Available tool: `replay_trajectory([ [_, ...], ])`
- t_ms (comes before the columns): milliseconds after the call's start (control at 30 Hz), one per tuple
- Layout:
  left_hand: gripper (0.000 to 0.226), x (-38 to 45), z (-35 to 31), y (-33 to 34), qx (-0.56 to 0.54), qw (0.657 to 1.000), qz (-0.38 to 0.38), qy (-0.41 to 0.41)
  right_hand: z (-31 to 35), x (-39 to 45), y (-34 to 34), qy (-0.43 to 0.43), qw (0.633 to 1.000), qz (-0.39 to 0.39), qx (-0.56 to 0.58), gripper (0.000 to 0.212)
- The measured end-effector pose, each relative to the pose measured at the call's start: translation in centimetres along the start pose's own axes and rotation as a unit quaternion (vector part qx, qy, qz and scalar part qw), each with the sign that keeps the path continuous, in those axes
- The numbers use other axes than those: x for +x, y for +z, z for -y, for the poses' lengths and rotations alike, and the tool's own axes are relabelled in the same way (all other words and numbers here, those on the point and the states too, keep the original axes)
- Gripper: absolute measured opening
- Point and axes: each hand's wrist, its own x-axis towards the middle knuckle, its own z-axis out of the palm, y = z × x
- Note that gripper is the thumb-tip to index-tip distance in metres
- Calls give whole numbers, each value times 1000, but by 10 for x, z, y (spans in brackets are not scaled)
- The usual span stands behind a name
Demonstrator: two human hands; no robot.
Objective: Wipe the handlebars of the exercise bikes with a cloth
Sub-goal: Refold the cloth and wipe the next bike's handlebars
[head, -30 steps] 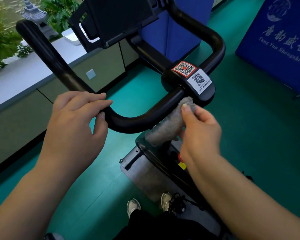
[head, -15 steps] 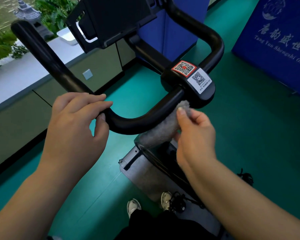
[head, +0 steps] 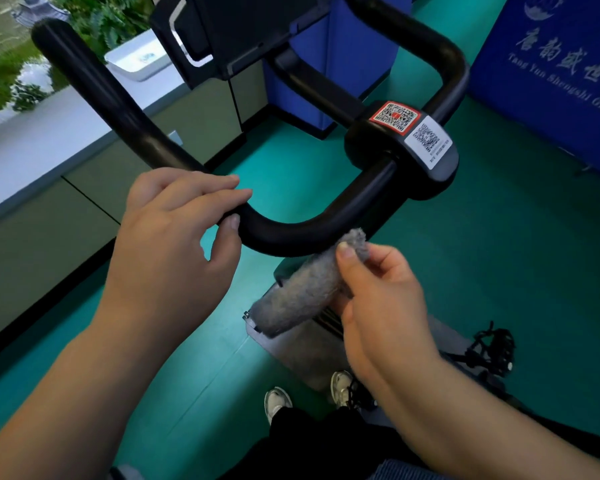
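Observation:
A black padded handlebar of an exercise bike loops in front of me, joined at a centre clamp bearing two QR stickers. My left hand grips the bar at its left bend, fingers over the top and thumb under. My right hand pinches a grey fluffy cloth between thumb and fingers. The cloth's top end touches the underside of the bar's near curve; the remainder hangs down to the left.
A dark console mount rises behind the bar. A white window ledge over grey cabinets runs along the left. Blue panels stand at the right on the green floor. The bike's base, a pedal and my shoes lie below.
My right hand and the cloth have slid down and left along the bar, away from the centre clamp. The left hand keeps its grip.

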Motion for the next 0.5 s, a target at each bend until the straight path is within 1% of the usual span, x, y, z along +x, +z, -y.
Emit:
replay_trajectory([
  [67,26,0,4,0,-6,1000,0,20,-6,-7,3,4,1000,8,6,10],
  [200,28,1,14,-2,-20,999,18,45,6,2,5,-35,998,-29,39,12],
  [300,28,1,19,-4,-34,998,15,54,10,1,6,-55,997,-34,52,9],
  [367,28,0,21,-4,-36,998,9,60,-3,-10,12,-31,998,-23,48,8],
  [500,28,0,22,-7,-48,998,9,45,-28,-27,26,36,999,31,25,11],
])
